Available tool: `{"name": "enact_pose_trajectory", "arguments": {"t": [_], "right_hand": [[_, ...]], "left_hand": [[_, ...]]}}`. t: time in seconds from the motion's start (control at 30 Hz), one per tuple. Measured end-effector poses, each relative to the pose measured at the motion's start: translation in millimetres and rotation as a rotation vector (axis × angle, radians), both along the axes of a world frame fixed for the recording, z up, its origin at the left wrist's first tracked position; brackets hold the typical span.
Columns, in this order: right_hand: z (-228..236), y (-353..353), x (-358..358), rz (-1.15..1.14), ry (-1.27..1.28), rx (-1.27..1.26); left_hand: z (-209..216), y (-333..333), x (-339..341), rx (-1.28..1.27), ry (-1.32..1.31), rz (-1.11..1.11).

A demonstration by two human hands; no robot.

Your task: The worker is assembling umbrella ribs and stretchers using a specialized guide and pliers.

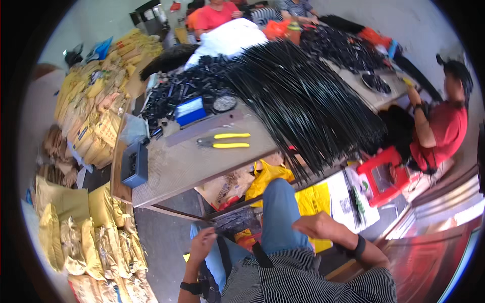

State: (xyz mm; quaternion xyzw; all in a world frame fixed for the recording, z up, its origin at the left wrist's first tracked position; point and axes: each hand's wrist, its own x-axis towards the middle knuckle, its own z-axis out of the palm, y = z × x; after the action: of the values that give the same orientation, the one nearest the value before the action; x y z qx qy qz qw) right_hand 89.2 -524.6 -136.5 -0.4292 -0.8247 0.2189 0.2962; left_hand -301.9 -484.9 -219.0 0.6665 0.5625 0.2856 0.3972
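Note:
My left hand [202,244] is over my left thigh with its fingers curled in. Above my right knee is my right hand [317,225], closed in a loose fist; nothing shows in either hand. Both stay off the worktable [177,174]. On the table's near part lie cutting pliers [231,136] with yellow handles, nobody touching them. A thick bundle of long thin black rods [308,96] lies across the right side, its ends sticking out past the near edge. Behind the pliers are a small blue box [191,115] and a round dish [225,104].
Small black parts [182,83] are heaped behind the blue box. A grey bin [134,169] stands at the table's left corner. Yellow sacks [96,106] pile up on the left. A co-worker [442,126] sits at right by a red stool [384,174]; other people are at the far side.

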Motion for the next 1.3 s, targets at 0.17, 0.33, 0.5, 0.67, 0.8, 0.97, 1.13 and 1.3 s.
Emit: {"name": "enact_pose_trajectory", "arguments": {"t": [0.17, 0.33, 0.5, 0.67, 0.8, 0.97, 1.13, 1.3], "right_hand": [[-102, 2, 39, -0.474, 0.835, -0.634], [-94, 1, 62, -0.550, 0.883, -0.497], [-125, -25, 57, -0.511, 0.721, -0.687], [-159, -62, 28, -0.686, 0.558, -0.834], [-174, -95, 39, -0.743, -0.052, -0.783], [-167, -114, 34, -0.188, -0.217, -1.138], [-199, -163, 36, -0.386, 0.527, -1.370], [-171, -157, 26, -0.556, 0.474, -1.455]], "left_hand": [[16, 12, 26, 0.180, 0.261, -0.483], [-14, 5, -10, 0.053, 0.306, -0.328], [-29, -5, -14, 0.080, 0.503, -0.510], [-43, -2, -47, -0.116, 0.367, -0.313], [-64, -35, -79, -0.008, 0.544, 0.053], [-195, -186, -172, -0.924, 0.353, -0.121], [-202, -258, -161, -0.452, 0.247, -0.180], [-171, -205, -163, -0.588, 0.200, -0.198]]}}
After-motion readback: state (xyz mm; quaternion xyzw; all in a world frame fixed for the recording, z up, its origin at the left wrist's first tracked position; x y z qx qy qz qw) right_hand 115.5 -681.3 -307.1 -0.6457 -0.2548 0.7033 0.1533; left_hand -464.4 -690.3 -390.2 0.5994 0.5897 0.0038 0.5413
